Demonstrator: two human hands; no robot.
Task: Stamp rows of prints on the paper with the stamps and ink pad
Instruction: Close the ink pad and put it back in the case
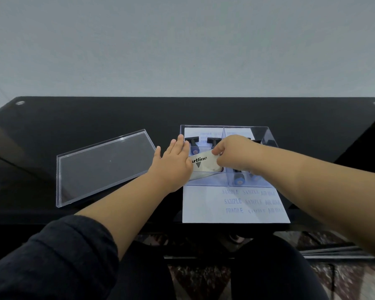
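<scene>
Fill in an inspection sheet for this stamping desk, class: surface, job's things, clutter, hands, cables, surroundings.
Surface: glossy black table.
Job's things: white paper sheet printed with blue SAMPLE and FRAGILE rows, lying under a clear plastic compartment box; black-handled stamps inside it; silver Artline ink pad tin tilted at the front left compartment.
Clutter: clear plastic lid lying left of the box.
Hands: left hand flat against the box's left side; right hand pinches the tin.
Cables: nothing seen.
Surroundings: plain grey wall; patterned floor below.

Two hands (173,161), four stamps (192,142), one ink pad (204,164), one paper (234,204), one clear box (266,135), one lid (104,167).
</scene>
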